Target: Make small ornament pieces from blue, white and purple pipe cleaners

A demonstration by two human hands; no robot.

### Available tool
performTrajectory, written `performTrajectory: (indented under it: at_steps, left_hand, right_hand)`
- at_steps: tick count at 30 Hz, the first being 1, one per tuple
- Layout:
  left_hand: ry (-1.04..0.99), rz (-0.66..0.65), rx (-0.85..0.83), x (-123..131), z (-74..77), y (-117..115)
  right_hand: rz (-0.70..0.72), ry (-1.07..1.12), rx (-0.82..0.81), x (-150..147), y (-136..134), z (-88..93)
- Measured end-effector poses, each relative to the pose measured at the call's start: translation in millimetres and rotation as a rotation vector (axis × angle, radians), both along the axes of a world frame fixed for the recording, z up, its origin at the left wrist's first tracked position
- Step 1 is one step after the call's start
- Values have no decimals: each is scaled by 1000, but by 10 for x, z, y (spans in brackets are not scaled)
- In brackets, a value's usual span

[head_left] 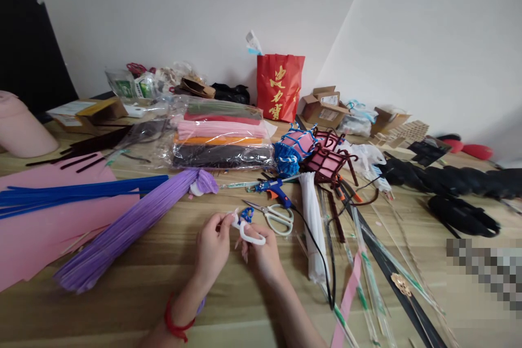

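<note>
My left hand (212, 247) is closed in a pinch on a small blue pipe-cleaner piece (246, 214), held just above the wooden table (171, 283). My right hand (263, 253) grips white-handled scissors (248, 232) close against that blue piece. A red string bracelet (176, 323) sits on my left wrist. A second pair of scissors (276, 216) lies flat on the table just beyond my hands. A blue glue gun (274, 188) rests behind it, its black cord running toward me.
A bundle of purple pipe cleaners (130, 223) and blue ones (73, 191) lie left on pink paper (36, 228). Bagged coloured pipe cleaners (222, 136), a red gift bag (279, 86), cardboard boxes (324, 106), a pink lantern-like craft (322, 155) and black pieces (457, 185) crowd the back and right.
</note>
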State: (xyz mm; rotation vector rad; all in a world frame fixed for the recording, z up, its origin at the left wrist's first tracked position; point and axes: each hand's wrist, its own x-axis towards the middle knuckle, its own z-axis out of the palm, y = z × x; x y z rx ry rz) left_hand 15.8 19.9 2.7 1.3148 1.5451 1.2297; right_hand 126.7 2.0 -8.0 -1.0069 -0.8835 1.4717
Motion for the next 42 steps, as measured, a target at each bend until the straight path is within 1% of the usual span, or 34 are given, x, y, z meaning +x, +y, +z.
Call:
performTrajectory:
  at_steps: [3,5,7,9,11,13,15,17,19,22,24,29,31,34,37,40,42]
  left_hand:
    - [128,17,57,12,-39,-7]
    - [212,31,146,21,-37,-17]
    - [236,6,224,27,-19,-22]
    - [134,-83,210,29,0,-15]
    - [-59,-155,95,32,2,-1]
    - [-267,-165,-36,44,-17,9]
    - [-430,-157,-111,64,-46,8]
    - [-527,-176,-132,85,-69,-2]
    - [-541,-174,-126,95,-78,-10]
    - [-489,-141,-108,82,-68,-2]
    - [-433,-146,-110,63,-55,13]
    - [-262,-150,-54,35,-20,25]
    - [-139,-167,-4,29,-11,17]
    - [80,-189,113,12,-14,9]
    - [232,-219,188,-11,-39,19]
    - [298,-256,196,-34,-62,34]
    - [297,-272,197,-47,-64,38]
  right_hand:
    - [6,-13,-8,-20,-7,8]
    - [-30,10,-24,-18,9,-2]
    - [-80,46,-39,-6,31,-10]
    - [-120,99,-54,6,49,-14]
    - [-137,163,-70,4,57,-17]
    - [-140,199,-77,-12,55,-26]
    - [-145,209,-73,-36,48,-38]
    - [-143,218,-72,-55,39,-47]
    - [-127,225,-78,-67,31,-49]
    - [-96,201,-80,-74,23,-44]
    - [-85,182,-80,-70,28,-44]
    - [-139,122,-96,1,77,-69]
    - [-152,94,-92,41,96,-78]
    - [-181,24,-93,79,108,-86]
    - [-209,-73,-83,89,111,-87]
    - [-216,-141,-25,90,112,-81]
    - [-183,-140,15,91,109,-73]
